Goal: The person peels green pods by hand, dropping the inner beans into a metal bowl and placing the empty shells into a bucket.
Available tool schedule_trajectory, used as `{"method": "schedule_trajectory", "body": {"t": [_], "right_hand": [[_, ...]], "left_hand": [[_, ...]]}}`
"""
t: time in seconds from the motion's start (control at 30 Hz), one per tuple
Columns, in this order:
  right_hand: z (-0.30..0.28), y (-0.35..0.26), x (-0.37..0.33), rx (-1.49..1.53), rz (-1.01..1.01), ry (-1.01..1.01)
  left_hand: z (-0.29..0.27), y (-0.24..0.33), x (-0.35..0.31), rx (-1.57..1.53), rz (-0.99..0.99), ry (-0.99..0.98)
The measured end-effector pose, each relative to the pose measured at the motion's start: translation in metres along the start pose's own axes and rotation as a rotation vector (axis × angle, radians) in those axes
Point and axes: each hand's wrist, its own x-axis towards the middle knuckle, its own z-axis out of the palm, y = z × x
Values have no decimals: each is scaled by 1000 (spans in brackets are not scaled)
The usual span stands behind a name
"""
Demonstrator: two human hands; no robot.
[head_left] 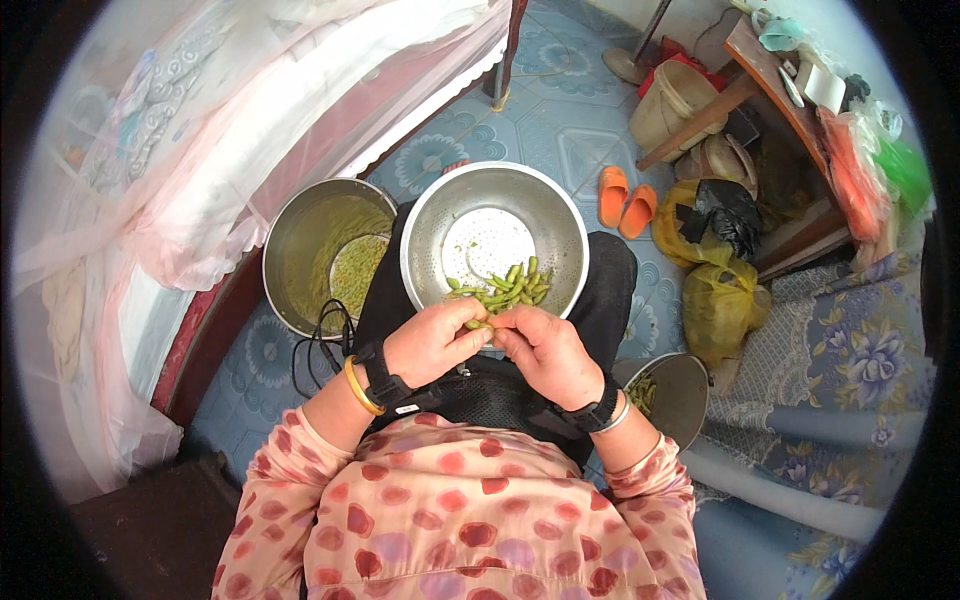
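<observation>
A metal colander [420, 235] rests on my lap, with a small heap of green soybean pods [520, 287] in its near right part. Over its near rim my left hand [432, 343] and my right hand [548, 352] meet, fingertips pinched together on a green pod [480, 326]. Both hands are closed on this pod, which their fingers partly hide. To the left, a deep metal pot [285, 262] stands on the floor with shelled green beans [358, 272] in its bottom. By my right forearm is a metal bucket [686, 395] holding more pods.
Black cable [318, 345] loops beside the pot. A bed with pale netting [200, 190] borders the left. Orange slippers [627, 203], yellow plastic bags [722, 310], a beige bucket [672, 105] and a wooden table [765, 65] are at the right. Flowered cloth [850, 360] hangs nearby.
</observation>
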Motion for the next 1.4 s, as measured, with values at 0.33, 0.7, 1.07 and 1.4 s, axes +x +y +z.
{"method": "schedule_trajectory", "body": {"t": [0.33,0.7,1.07,1.4], "right_hand": [[10,-18,4,-96,-15,34],[1,-5,-5,132,244,146],[-27,15,-41,230,390,286],[-46,31,-64,185,417,392]], "left_hand": [[5,-1,-4,0,-52,93],[-38,-17,-16,-501,-187,168],[-124,-97,-40,-1074,-211,726],[-131,-85,-46,-732,-298,955]]}}
